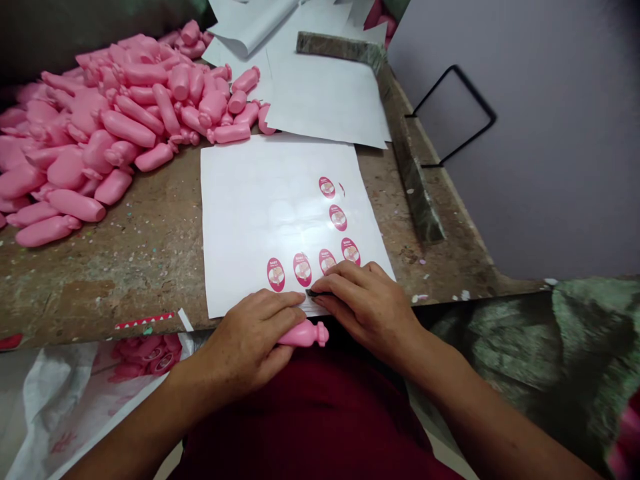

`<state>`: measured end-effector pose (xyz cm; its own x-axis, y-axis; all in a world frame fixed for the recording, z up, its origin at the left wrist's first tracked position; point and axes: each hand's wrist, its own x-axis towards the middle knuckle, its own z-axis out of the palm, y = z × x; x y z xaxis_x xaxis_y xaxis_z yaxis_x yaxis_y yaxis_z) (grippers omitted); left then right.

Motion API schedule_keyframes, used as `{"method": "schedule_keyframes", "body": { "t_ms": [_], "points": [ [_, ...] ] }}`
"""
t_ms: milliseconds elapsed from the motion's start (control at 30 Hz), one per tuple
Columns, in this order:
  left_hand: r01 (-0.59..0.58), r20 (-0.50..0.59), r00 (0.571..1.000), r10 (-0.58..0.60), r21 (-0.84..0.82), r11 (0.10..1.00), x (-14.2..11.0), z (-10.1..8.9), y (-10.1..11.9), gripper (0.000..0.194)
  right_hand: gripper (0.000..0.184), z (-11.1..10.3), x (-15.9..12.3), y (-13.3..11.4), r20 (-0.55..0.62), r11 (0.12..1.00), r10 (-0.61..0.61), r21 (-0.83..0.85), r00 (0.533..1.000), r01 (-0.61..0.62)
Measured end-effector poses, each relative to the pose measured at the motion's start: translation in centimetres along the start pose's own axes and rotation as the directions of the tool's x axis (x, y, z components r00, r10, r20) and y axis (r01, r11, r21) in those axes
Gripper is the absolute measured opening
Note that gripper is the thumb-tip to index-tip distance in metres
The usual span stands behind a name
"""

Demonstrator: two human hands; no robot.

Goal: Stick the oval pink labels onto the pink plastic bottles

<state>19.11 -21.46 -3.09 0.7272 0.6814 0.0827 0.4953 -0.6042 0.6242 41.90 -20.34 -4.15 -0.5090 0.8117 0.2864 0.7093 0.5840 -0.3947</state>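
The label sheet (pixel 250 207) lies flat on the worktable (pixel 145 273), its near edge just at the person's body, which probably puts its lower row within easy reach of both hands. It bears 6 oval labels (pixel 303 269) and a red sliver of a 7th, gathered toward its right and near sides; the right hand's fingers partly cover 1 of them. At the sheet's near edge, the left hand (pixel 253 330) is closed around 1 pink plastic bottle (pixel 304 334), whose knobbed neck pokes out between index finger and thumb and points right. The bottle lies sideways in that grip, perhaps so the fingertips can reach over the sheet's edge while the palm holds the body. Right beside it, also over the sheet's near edge, the right hand (pixel 367 297) has thumb and fingers pinched together on a thin dark tool (pixel 315 293), its tip toward the left fingers; whether it is a blade or tweezers I cannot tell. Left of and beyond the sheet is a heap of pink bottles (pixel 135 93), seemingly piled there so the sheet has its own flat space. Behind the sheet are loose white papers (pixel 325 93), with a bent wrapped bar (pixel 407 160) to its right, likely a guard along the table's side. Below and left of the sheet, a white sack (pixel 60 400) contains labelled pink bottles (pixel 163 360).
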Motion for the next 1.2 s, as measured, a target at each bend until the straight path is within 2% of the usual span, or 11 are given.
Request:
{"method": "schedule_keyframes", "body": {
  "t_ms": [267,500,733,933,1200],
  "points": [
    [-0.009,-0.011,1.000,0.009,0.006,1.000,0.11,0.01,0.07,0.027,0.016,0.40,-0.26,-0.39,-0.053,1.000,0.030,-0.007,0.998,-0.030],
    [-0.001,-0.011,1.000,0.001,0.002,1.000,0.20,-0.19,0.09,0.027,0.014,-0.24,-0.12,0.05,0.017,0.995,0.023,0.094,1.000,-0.024],
    [-0.004,-0.043,0.999,0.006,0.030,1.000,0.21,0.02,0.05,0.025,0.016,-0.38,-0.15,0.10,0.003,0.999,0.003,-0.040,1.000,-0.003],
    [-0.010,-0.029,1.000,0.011,0.031,0.999,0.24,-0.12,0.09,0.026,0.018,0.04,-0.10,0.07,-0.025,0.999,0.006,-0.040,1.000,-0.007],
    [-0.013,-0.045,0.999,0.014,0.022,1.000,0.29,-0.15,0.10,0.024,0.017,-0.07,-0.08,0.54,0.023,0.999,0.013,0.047,1.000,-0.014]
  ]
}}
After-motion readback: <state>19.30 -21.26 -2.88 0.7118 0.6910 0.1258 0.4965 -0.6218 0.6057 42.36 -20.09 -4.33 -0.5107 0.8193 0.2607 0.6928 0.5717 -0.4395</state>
